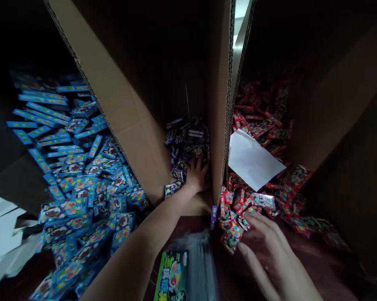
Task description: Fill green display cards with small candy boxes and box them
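Deep in the middle cardboard box, my left hand [198, 174] has its fingers spread on a heap of small purple packets [190, 136]. Whether anything is under its palm is hidden. My right hand [268, 240] is at the front of the right box, thumb and fingers apart, beside a pile of small red packets [234, 230]; its fingertips are at the edge of the packets. One purple packet [214, 214] stands upright by the box edge between the hands. Below lies a stack of clear plastic bags with a green and black printed label [174, 276].
Blue packets [72, 179] spill from the left box. Cardboard walls [224, 104] divide the heaps. A white sheet [254, 159] lies on the red packets. White papers [3, 234] are at the far left, and the dark red surface [307, 259] shows in front.
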A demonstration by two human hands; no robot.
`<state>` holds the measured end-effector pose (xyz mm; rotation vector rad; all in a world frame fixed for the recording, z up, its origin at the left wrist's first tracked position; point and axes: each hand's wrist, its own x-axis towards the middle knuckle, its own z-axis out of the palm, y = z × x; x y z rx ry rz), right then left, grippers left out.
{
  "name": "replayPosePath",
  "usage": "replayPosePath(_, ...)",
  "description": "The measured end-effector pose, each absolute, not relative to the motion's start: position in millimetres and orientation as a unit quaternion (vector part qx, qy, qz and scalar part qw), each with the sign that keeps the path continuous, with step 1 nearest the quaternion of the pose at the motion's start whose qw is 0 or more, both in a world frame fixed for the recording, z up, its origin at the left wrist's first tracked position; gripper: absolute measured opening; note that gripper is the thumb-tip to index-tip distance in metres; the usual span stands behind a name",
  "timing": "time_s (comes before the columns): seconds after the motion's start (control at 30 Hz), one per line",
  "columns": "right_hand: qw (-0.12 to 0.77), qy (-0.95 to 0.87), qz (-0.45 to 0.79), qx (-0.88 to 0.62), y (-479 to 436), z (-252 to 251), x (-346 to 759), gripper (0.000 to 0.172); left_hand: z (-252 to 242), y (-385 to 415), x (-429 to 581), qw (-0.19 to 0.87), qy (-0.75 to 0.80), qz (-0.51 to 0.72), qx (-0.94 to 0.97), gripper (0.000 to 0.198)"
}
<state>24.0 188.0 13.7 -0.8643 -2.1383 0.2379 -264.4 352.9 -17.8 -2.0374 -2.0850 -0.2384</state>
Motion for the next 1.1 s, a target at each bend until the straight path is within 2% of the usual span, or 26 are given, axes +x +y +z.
replayPosePath(0.07, 0.404, -0.845, 0.091, -0.338, 189.7, 13.9, 27.2, 0.043, -18.6, 355.4, -263.6, 0.106, -0.716, -0.075, -0.686, 0.096)
replayPosePath(0.23, 0.386, -0.849, 0.133, -0.335, 199.1, 5.8, 22.0, 0.037, -15.6, 370.9, -266.6, 0.087, -0.733, -0.056, -0.672, 0.117)
replayPosePath(0.3, 0.372, -0.851, 0.163, -0.332, 203.5, 3.5, 13.3, 0.037, -14.0, 373.1, -267.3, 0.076, -0.732, -0.058, -0.674, 0.119)
replayPosePath(0.4, 0.386, -0.847, 0.168, -0.326, 216.2, 9.2, -4.7, 0.039, -12.6, 368.3, -267.0, 0.068, -0.722, -0.063, -0.686, 0.109)
replayPosePath(0.5, 0.476, -0.802, 0.126, -0.337, 245.0, 32.8, -27.0, 0.061, -11.3, 357.6, -265.5, 0.066, -0.719, -0.068, -0.689, 0.092)
replayPosePath(0.6, 0.54, -0.771, 0.074, -0.329, 283.9, 82.6, -51.9, 0.082, -6.9, 341.8, -260.5, 0.062, -0.719, -0.066, -0.689, 0.078)
replayPosePath(0.77, 0.639, -0.727, -0.093, -0.236, 314.6, 219.6, -86.0, 0.091, 1.3, 279.0, -239.0, 0.082, -0.733, -0.079, -0.671, 0.073)
replayPosePath(0.87, 0.616, -0.743, -0.191, -0.18, 307.2, 297.8, -104.7, 0.095, -11.6, 224.9, -222.4, 0.122, -0.731, -0.135, -0.658, 0.06)
replayPosePath(0.93, 0.564, -0.763, -0.266, -0.171, 301.4, 333.8, -120.7, 0.101, -28.9, 195.5, -213.8, 0.097, -0.725, -0.142, -0.667, 0.054)
replayPosePath(1.0, 0.518, -0.779, -0.309, -0.175, 297.5, 357.5, -137.7, 0.089, -48.2, 176.6, -209.4, 0.029, -0.745, -0.118, -0.656, 0.054)
replayPosePath(1.1, 0.522, -0.773, -0.303, -0.196, 292.4, 382.2, -157.9, 0.045, -71.8, 165.1, -209.9, -0.03, -0.777, -0.093, -0.622, 0.059)
